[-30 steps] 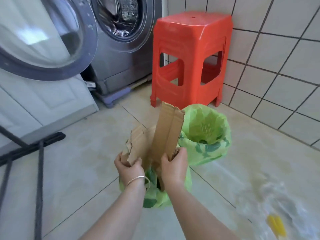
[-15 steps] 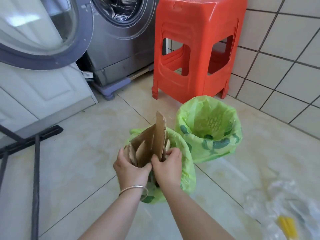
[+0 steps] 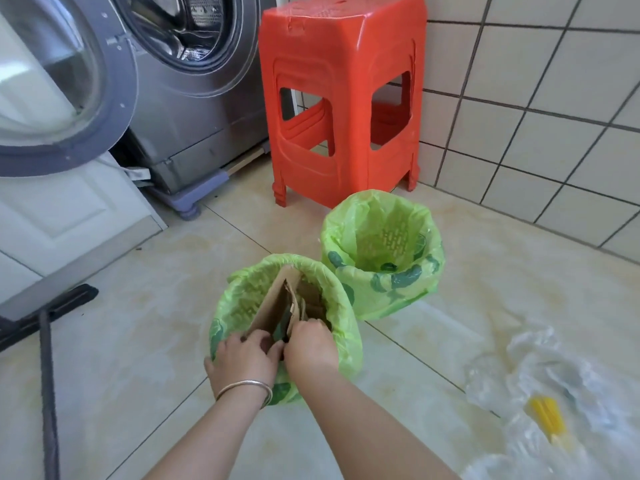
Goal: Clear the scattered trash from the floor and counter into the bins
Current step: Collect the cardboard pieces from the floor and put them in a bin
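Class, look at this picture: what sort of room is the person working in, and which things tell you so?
Probably a home laundry or utility room: a front-loading washing machine with its door open, tiled wall and floor, and two lined bins beside a red plastic stool.

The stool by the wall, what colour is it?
Bright orange-red stool, clearest in the head view.

Red stool (image 3: 343,98) on beige floor (image 3: 138,341), tiled wall (image 3: 536,98).
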`<action>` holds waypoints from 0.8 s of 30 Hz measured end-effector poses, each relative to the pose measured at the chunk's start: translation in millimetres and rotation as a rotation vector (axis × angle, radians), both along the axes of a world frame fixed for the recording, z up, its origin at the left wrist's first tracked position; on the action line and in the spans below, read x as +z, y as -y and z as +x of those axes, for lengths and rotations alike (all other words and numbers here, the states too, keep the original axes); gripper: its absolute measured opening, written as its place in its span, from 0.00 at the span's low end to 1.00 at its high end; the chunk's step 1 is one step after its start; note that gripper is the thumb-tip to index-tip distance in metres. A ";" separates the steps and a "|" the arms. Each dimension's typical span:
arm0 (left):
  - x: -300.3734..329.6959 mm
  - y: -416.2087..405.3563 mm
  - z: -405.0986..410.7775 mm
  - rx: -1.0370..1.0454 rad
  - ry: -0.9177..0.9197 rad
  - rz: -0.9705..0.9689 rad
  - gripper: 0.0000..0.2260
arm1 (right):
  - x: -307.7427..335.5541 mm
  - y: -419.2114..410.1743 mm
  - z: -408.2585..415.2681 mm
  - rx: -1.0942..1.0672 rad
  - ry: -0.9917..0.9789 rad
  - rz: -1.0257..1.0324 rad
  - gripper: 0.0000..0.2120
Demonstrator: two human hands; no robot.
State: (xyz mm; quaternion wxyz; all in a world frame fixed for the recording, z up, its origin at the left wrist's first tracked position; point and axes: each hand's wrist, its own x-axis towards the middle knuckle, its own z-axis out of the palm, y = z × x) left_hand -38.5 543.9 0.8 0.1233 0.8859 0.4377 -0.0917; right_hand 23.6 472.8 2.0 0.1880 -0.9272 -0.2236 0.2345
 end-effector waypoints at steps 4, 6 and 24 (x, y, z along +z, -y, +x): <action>22.9 28.8 -0.4 0.044 0.355 0.090 0.17 | 29.6 45.3 -9.3 -0.004 0.104 0.227 0.15; 40.1 59.4 9.5 -0.060 0.466 0.090 0.17 | 39.8 85.3 -11.6 -0.103 0.084 0.326 0.14; -31.7 454.0 29.3 -1.034 0.019 -0.588 0.14 | -59.0 602.2 -73.6 -1.464 -0.127 0.268 0.10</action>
